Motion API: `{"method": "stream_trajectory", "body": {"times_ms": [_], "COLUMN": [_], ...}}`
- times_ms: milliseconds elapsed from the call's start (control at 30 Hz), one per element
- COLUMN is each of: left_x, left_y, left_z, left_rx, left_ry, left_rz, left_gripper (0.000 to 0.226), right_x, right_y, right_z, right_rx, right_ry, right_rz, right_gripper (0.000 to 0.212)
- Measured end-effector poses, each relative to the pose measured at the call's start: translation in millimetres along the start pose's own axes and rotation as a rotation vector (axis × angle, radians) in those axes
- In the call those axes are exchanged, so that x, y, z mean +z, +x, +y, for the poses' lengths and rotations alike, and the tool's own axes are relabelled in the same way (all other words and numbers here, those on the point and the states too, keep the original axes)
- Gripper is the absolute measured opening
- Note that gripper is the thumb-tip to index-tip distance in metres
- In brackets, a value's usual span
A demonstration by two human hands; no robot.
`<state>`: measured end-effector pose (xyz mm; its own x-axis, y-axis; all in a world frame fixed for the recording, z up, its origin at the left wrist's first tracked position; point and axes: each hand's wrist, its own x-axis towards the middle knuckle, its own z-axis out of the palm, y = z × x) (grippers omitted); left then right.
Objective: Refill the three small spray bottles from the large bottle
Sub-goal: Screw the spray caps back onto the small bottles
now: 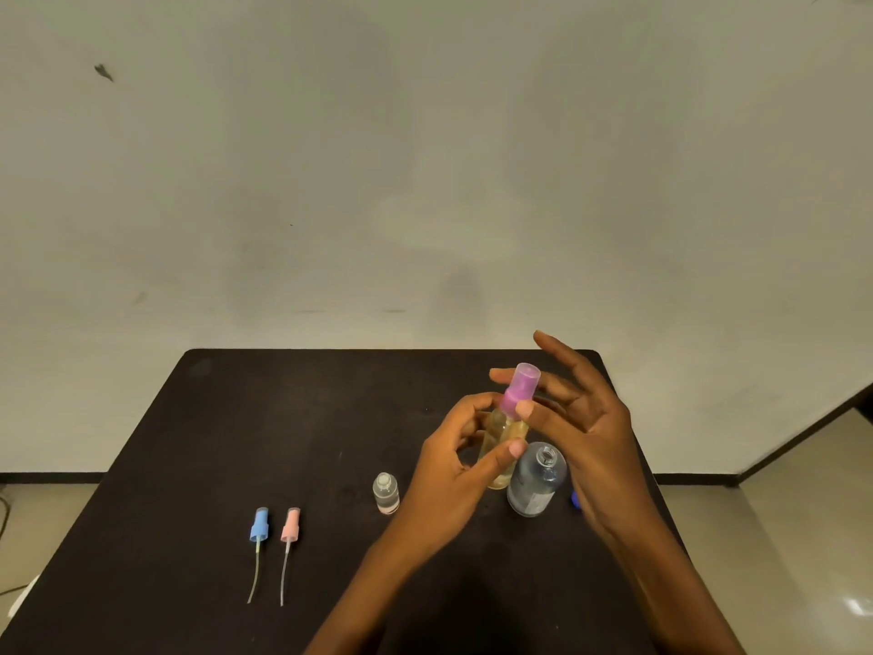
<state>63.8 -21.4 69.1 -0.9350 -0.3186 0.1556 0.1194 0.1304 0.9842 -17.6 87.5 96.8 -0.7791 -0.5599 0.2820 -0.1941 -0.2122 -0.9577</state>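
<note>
A pale, scuffed wall fills the upper view, and below it stands a black rectangular table on a beige tiled floor. Over the right half of the table, the right hand is spread wide, its thumb and forefinger pinching the purple spray cap of a small clear bottle of yellowish liquid. The left hand is curled around that bottle's body, thumb pressed to its front, holding it tilted above the tabletop. Just beside it, to the right and partly behind the right hand, the large clear bottle stands upright and uncapped. A small dark blue object, mostly hidden by the right hand, lies to its right. Left of the hands stands a small clear uncapped bottle with a pink base. Farther left, two spray heads lie side by side with dip tubes pointing toward the viewer: a blue spray head and a pink spray head.
</note>
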Motion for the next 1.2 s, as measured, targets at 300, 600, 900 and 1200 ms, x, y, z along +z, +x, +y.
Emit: {"method": "stream_trajectory", "body": {"times_ms": [300, 600, 900, 1200], "left_x": [2.1, 2.9, 3.6, 3.7], "left_y": [-1.7, -0.6, -1.7, -0.3], "left_z": [-0.9, -0.3, -0.1, -0.9], "left_rx": [0.008, -0.004, 0.011, -0.007], "left_ry": [0.023, -0.032, -0.008, -0.034], "left_rz": [-0.019, -0.012, -0.007, -0.012], "left_gripper": [0.035, 0.039, 0.037, 0.04], "right_x": [1.4, -5.5, -4.6, -8.2], "right_y": [-0.9, -6.4, -5.4, -7.6], "right_z": [6.9, 1.7, 3.2, 1.9], "right_rx": [-0.069, -0.004, -0.041, 0.039], "right_ry": [-0.22, 0.019, -0.117, 0.024], "right_rz": [0.098, 0.016, 0.094, 0.01], "right_gripper": [0.048, 0.076, 0.058, 0.051]}}
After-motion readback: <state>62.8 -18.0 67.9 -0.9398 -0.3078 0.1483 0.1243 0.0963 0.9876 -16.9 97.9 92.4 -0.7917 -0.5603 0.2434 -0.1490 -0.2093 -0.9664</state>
